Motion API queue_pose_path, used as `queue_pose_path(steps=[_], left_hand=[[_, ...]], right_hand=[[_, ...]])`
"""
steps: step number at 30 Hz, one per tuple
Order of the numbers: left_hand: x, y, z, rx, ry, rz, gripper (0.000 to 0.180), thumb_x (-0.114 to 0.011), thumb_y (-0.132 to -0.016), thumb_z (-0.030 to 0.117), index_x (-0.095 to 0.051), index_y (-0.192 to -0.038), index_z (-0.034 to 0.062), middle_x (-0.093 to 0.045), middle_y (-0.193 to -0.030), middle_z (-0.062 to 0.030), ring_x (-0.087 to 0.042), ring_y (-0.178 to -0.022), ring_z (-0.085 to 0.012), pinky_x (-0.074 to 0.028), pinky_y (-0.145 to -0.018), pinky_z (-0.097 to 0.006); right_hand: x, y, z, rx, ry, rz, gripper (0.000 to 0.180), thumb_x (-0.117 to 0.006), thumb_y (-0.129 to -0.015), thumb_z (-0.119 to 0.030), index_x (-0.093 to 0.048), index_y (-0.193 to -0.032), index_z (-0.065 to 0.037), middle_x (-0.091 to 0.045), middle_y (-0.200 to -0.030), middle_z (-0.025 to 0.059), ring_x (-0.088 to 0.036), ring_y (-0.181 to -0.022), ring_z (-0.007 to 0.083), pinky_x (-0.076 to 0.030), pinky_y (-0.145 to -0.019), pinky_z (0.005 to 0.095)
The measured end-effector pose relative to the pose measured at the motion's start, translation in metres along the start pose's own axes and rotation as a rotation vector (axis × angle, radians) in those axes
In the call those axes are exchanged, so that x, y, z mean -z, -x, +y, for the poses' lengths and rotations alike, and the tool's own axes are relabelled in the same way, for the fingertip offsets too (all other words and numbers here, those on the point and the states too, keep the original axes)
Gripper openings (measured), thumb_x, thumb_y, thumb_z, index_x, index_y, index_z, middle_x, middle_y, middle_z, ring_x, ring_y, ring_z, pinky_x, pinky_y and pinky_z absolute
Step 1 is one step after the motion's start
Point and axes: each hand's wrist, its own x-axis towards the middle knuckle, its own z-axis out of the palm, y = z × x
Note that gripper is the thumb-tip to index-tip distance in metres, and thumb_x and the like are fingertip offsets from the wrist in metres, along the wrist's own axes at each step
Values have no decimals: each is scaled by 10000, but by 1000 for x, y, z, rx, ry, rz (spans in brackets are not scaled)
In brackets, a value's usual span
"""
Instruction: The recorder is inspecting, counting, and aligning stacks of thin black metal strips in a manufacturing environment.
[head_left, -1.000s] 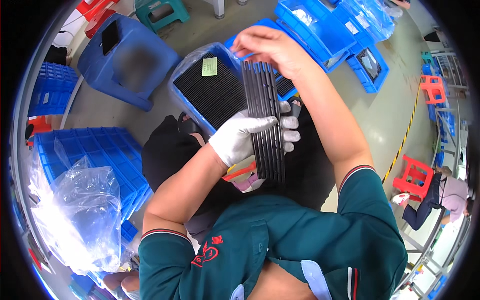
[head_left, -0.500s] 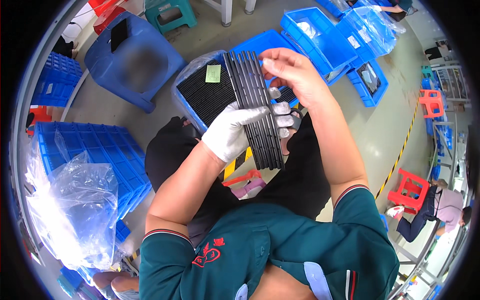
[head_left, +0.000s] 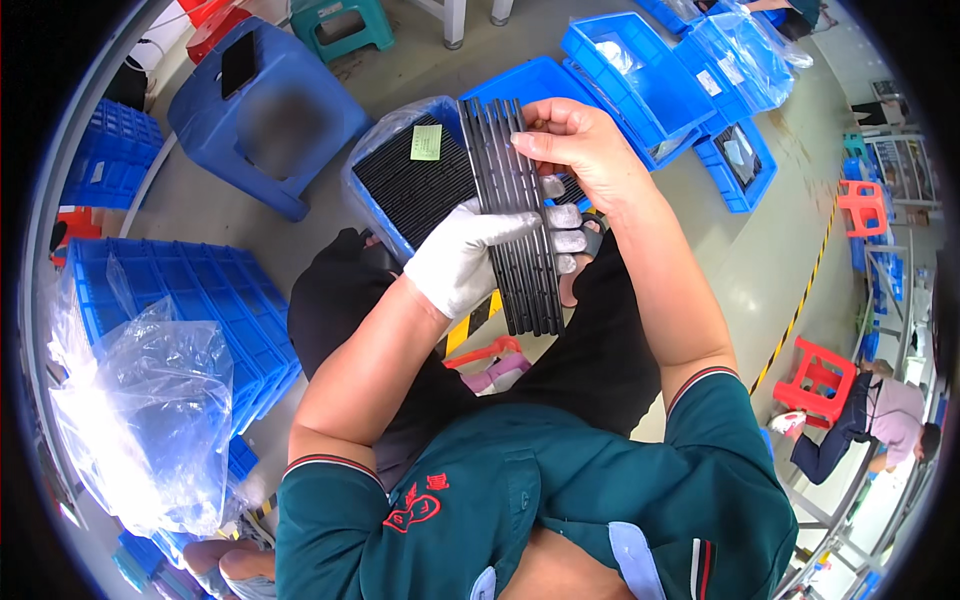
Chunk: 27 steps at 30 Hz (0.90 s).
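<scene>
A bundle of long, thin black rods (head_left: 508, 185), several side by side, stands slightly tilted in front of me. My left hand (head_left: 458, 255), in a white glove, is closed round its lower half, thumb across the front and fingertips showing beyond the right edge. My bare right hand (head_left: 585, 150) grips the upper right edge of the bundle, thumb on the front and the other fingers curled behind. Beyond the bundle sits a blue crate (head_left: 390, 228), lined with clear plastic and filled with rows of similar black rods (head_left: 415, 190). A green label (head_left: 426, 142) lies on those rods.
A blue stool (head_left: 215, 130) with a dark phone stands at far left. Stacked blue crates (head_left: 190, 310) with clear plastic bags (head_left: 150, 420) are at left. More blue bins (head_left: 640, 80) stand at far right. A person (head_left: 880, 420) is near a red stool (head_left: 815, 380) at right.
My right thumb has moved onto the front of the bundle, and its fingers have closed at the upper right edge. The top of the bundle has shifted slightly right.
</scene>
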Motion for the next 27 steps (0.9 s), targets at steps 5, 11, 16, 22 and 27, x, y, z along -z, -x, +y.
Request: queue_pose_path(steps=[5, 11, 16, 22, 27], left_hand=[[3, -1, -1, 1, 8, 5, 402, -618, -878, 86, -505, -1249, -21, -647, -1084, -215, -667, -985, -352, -562, -865, -459], [1, -1, -1, 3, -20, 7, 396, -622, -877, 95, -513, -1240, -19, -652, -1066, -207, -679, -932, -343, -574, -836, -450], [0, -1, -1, 23, 10, -2, 390, -625, -874, 97, -521, -1233, -13, -654, -1056, -204, -682, -915, -345, -578, -816, -453], [0, -1, -2, 31, 25, -19, 399, -632, -866, 99, -520, -1231, -18, -655, -1057, -202, -676, -940, -355, -574, -819, -469], [7, -3, -4, -4, 10, -12, 409, -626, -866, 98, -514, -1239, -26, -652, -1067, -200, -672, -957, -363, -574, -814, -482]], right_hand=[[-2, -1, 3, -17, -14, -9, 338, -774, -801, -163, -650, -1068, 4, -679, -893, 47, -630, -779, 104, -496, -699, 232], [-2, -2, 3, -21, -3, -18, 310, -765, -806, -149, -659, -1058, -3, -681, -871, 38, -620, -748, 91, -487, -680, 221], [-2, -1, 2, 6, 8, 1, 297, -765, -802, -142, -663, -1045, -6, -681, -850, 29, -613, -734, 81, -476, -665, 217], [1, -1, 1, 23, 29, -10, 287, -764, -803, -145, -664, -1035, -9, -681, -847, 33, -620, -736, 92, -481, -667, 223], [-2, -1, 0, -3, -36, -30, 282, -765, -806, -150, -660, -1030, -15, -675, -863, 32, -630, -778, 105, -498, -706, 242]])
